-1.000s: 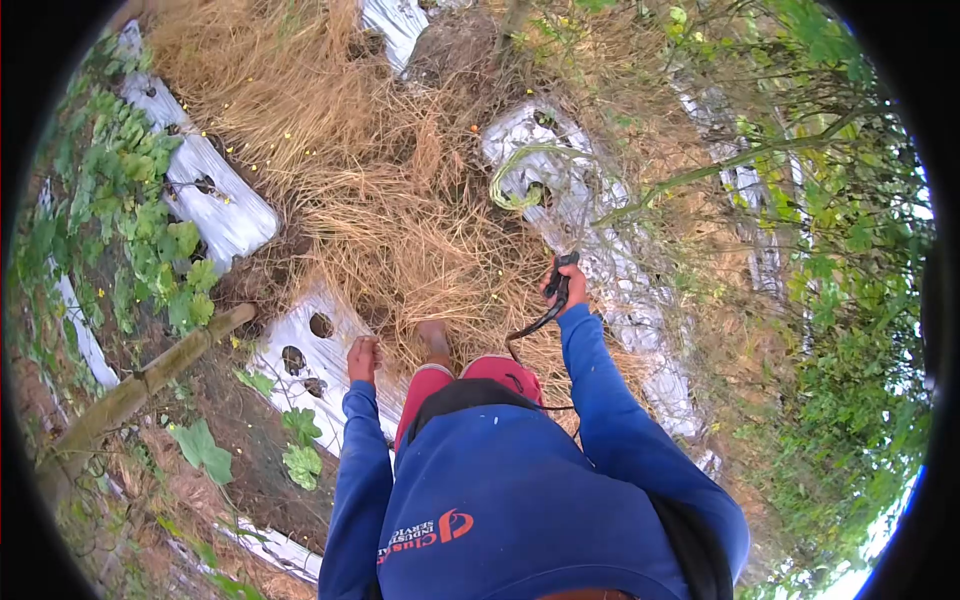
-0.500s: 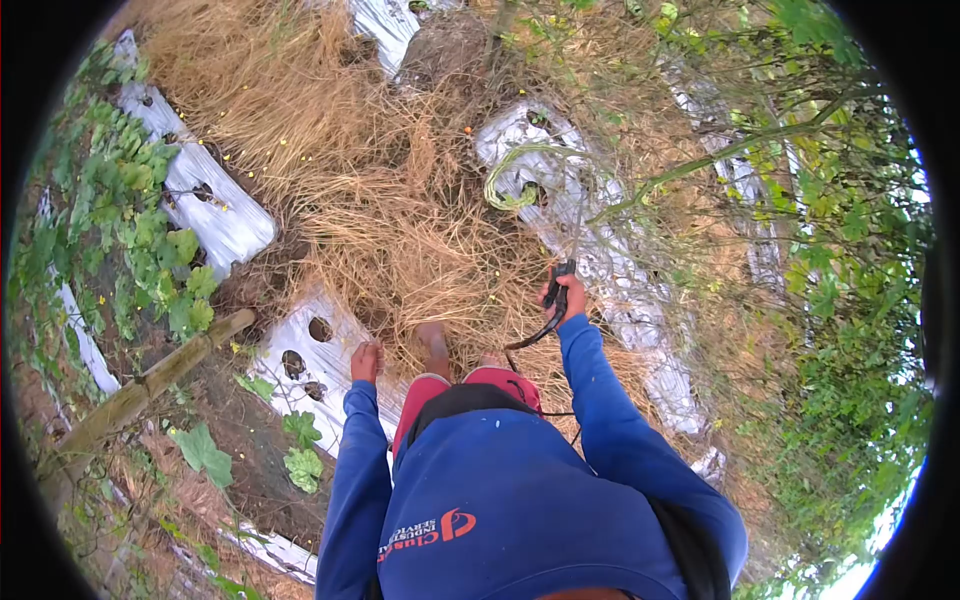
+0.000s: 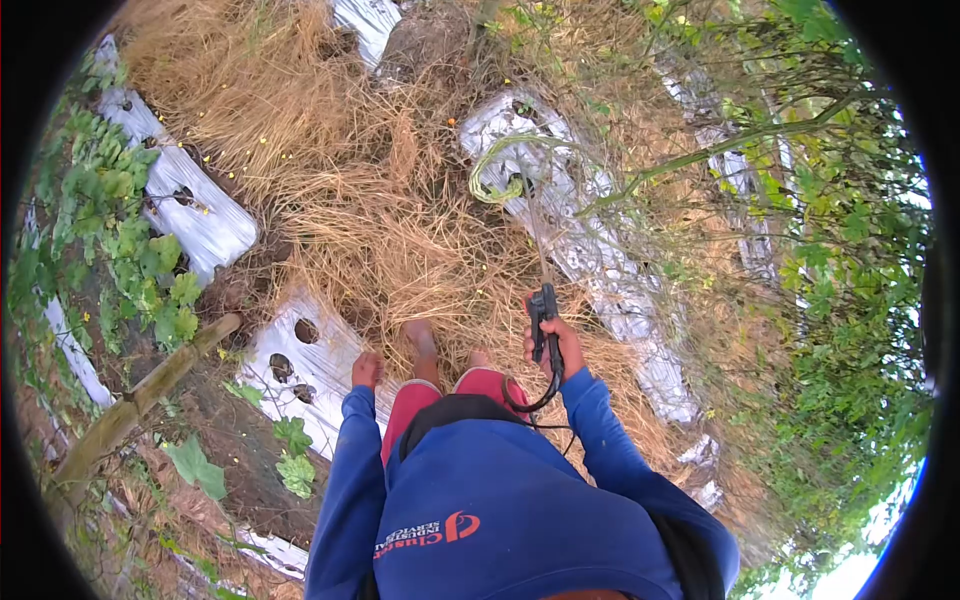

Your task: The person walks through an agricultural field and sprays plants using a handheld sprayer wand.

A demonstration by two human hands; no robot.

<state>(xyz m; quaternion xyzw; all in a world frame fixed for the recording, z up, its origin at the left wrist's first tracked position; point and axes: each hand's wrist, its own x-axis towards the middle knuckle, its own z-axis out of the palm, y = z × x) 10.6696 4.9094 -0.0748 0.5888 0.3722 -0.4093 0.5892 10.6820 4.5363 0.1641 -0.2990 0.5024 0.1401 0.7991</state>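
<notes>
My right hand (image 3: 562, 348) is wrapped round the black trigger handle of a spray wand (image 3: 546, 312). Its thin lance points forward over the straw to a plastic-covered bed. A dark hose (image 3: 545, 400) curves from the handle back toward my waist. The wand tip lies close to a pale green curled vine (image 3: 488, 172); whether they touch I cannot tell. By my left thigh hangs my left hand (image 3: 367, 370), fingers loosely curled, with nothing visible in it. Beside it is a silver plastic mulch sheet (image 3: 335, 372) with round holes.
Dry straw (image 3: 345, 215) covers the ground around my bare feet (image 3: 422, 338). A wooden pole (image 3: 150, 385) slants at left, near leafy vines (image 3: 110, 200). More silver mulch (image 3: 200, 215) lies beyond. A green stem (image 3: 690, 165) and dense foliage (image 3: 830, 440) fill the right side.
My right hand has come back slightly toward my body, and the spray wand with its lance now shows more plainly. My left hand stays at my side. The whole view has shifted a little.
</notes>
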